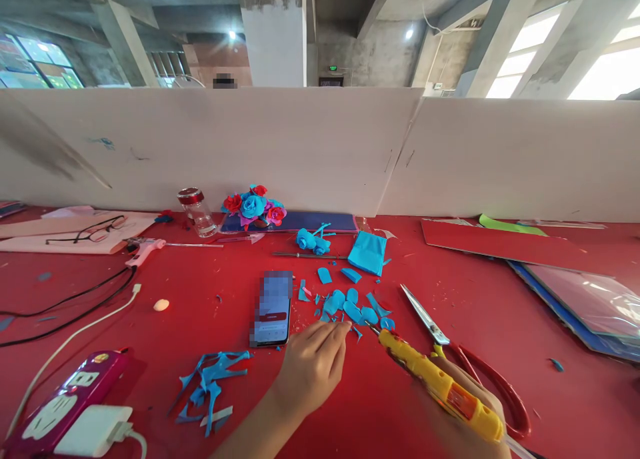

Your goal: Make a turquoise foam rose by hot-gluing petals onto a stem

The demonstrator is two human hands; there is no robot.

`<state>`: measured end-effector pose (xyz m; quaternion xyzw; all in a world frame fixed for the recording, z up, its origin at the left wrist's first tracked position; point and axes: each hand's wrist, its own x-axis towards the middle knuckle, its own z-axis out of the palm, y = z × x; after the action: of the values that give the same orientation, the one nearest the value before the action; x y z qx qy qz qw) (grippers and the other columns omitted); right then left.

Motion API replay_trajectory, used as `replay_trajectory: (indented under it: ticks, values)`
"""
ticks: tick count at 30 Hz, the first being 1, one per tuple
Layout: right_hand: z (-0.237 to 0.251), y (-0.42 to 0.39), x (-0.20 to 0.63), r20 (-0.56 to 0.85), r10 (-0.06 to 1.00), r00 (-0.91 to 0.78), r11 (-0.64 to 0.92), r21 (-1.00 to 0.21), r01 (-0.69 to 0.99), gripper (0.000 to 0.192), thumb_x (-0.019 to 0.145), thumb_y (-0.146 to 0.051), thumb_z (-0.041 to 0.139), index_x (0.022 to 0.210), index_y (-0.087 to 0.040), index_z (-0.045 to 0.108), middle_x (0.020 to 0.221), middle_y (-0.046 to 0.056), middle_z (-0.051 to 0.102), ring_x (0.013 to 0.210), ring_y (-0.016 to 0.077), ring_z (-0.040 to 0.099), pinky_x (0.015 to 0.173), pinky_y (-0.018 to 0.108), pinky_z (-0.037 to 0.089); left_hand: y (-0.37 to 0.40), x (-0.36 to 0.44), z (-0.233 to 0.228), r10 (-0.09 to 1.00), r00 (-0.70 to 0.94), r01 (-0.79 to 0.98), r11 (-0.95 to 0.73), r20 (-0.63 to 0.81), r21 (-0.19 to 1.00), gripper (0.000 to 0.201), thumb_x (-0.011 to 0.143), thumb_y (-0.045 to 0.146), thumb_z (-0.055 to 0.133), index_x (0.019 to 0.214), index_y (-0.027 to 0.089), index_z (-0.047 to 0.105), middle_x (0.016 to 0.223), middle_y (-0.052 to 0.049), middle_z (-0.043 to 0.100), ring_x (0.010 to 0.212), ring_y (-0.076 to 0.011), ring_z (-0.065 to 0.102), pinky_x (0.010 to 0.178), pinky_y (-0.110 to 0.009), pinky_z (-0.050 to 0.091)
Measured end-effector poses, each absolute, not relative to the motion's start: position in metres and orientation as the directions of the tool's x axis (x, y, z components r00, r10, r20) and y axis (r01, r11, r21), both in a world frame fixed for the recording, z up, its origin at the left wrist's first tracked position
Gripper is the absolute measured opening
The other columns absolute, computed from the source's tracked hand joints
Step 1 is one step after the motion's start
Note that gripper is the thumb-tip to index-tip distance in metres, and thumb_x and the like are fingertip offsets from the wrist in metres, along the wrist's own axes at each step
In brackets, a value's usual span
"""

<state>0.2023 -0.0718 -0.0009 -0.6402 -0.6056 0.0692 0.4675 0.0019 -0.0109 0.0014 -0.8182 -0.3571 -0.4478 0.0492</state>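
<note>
Chunky yellow plastic glue gun [425, 373], grasped by right hand [466, 373]; left hand [314, 360], fingers bunched near thin, rounded blue pieces [353, 311], cannot tell if pinching.

Left forearm [257, 424], bare, slanting forward and rightward from the lower edge; left hand [314, 362] with its back uppermost, fingers bent and close together, tips pointing forward; right hand [479, 384], at lower right, curled in a grip, partly hidden.

The table [365, 405] is coloured red, the cut pieces [352, 312] blue, the glue gun [425, 371] yellow; red, blue and purple are mixed in the bouquet [253, 206]
</note>
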Motion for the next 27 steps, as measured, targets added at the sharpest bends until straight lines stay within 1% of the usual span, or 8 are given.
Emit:
replay_trajectory:
  ticks: [6, 10, 13, 18, 23, 27]
  values:
    - [-0.0018, -0.072, 0.2008, 0.453, 0.847, 0.278, 0.168, -0.724, 0.669, 0.022, 0.072, -0.032, 0.057, 0.053, -0.023, 0.049, 0.048, -0.003, 0.043, 0.044, 0.0118, 0.042, 0.042, 0.024, 0.035, -0.0101, 0.0024, 0.0006, 0.556, 0.335, 0.643, -0.725, 0.761, 0.246, 0.023, 0.088, 0.007, 0.046, 0.101, 0.016, 0.063, 0.077, -0.003, 0.072, 0.068, -0.0152, 0.067, 0.06, -0.024, 0.055]
    - [-0.0027, -0.0724, 0.2009, 0.444, 0.851, 0.282, 0.167, -0.736, 0.656, 0.025, 0.072, -0.035, 0.057, 0.052, -0.023, 0.049, 0.051, -0.003, 0.044, 0.045, 0.011, 0.04, 0.041, 0.024, 0.033, -0.0105, 0.0017, -0.0004, 0.569, 0.336, 0.645, -0.72, 0.75, 0.257, 0.023, 0.087, 0.007, 0.046, 0.101, 0.015, 0.062, 0.078, -0.004, 0.072, 0.069, -0.0156, 0.067, 0.06, -0.025, 0.055]
    - [-0.0049, -0.0726, 0.2022, 0.452, 0.846, 0.284, 0.165, -0.728, 0.665, 0.023, 0.072, -0.033, 0.058, 0.053, -0.023, 0.048, 0.05, -0.003, 0.043, 0.045, 0.0107, 0.04, 0.042, 0.023, 0.034, -0.0115, 0.0012, -0.0008, 0.563, 0.333, 0.647, -0.72, 0.757, 0.251, 0.023, 0.086, 0.007, 0.047, 0.103, 0.015, 0.062, 0.079, -0.004, 0.072, 0.07, -0.0161, 0.067, 0.06, -0.025, 0.056]
    - [-0.0068, -0.0729, 0.2024, 0.456, 0.84, 0.294, 0.166, -0.732, 0.661, 0.022, 0.073, -0.034, 0.057, 0.055, -0.023, 0.05, 0.051, -0.003, 0.045, 0.044, 0.0109, 0.04, 0.04, 0.023, 0.033, -0.0115, 0.0012, -0.0011, 0.567, 0.323, 0.635, -0.723, 0.758, 0.271, 0.023, 0.086, 0.007, 0.048, 0.103, 0.015, 0.061, 0.08, -0.005, 0.072, 0.07, -0.0163, 0.067, 0.059, -0.025, 0.056]
    - [-0.0038, -0.0728, 0.1993, 0.486, 0.831, 0.27, 0.189, -0.703, 0.685, 0.025, 0.074, -0.034, 0.057, 0.053, -0.022, 0.052, 0.05, -0.003, 0.044, 0.043, 0.0102, 0.038, 0.041, 0.023, 0.034, -0.0104, 0.0015, -0.0011, 0.584, 0.318, 0.62, -0.724, 0.747, 0.301, 0.025, 0.086, 0.007, 0.047, 0.105, 0.015, 0.06, 0.081, -0.005, 0.072, 0.07, -0.0164, 0.067, 0.06, -0.026, 0.056]
    - [-0.0019, -0.0727, 0.2011, 0.487, 0.827, 0.28, 0.161, -0.683, 0.713, 0.022, 0.073, -0.031, 0.057, 0.053, -0.022, 0.052, 0.05, -0.002, 0.049, 0.045, 0.0113, 0.045, 0.042, 0.023, 0.037, -0.0114, 0.0017, 0.0008, 0.579, 0.3, 0.616, -0.724, 0.759, 0.309, 0.025, 0.086, 0.007, 0.046, 0.104, 0.016, 0.06, 0.078, -0.004, 0.071, 0.068, -0.0163, 0.066, 0.058, -0.026, 0.056]
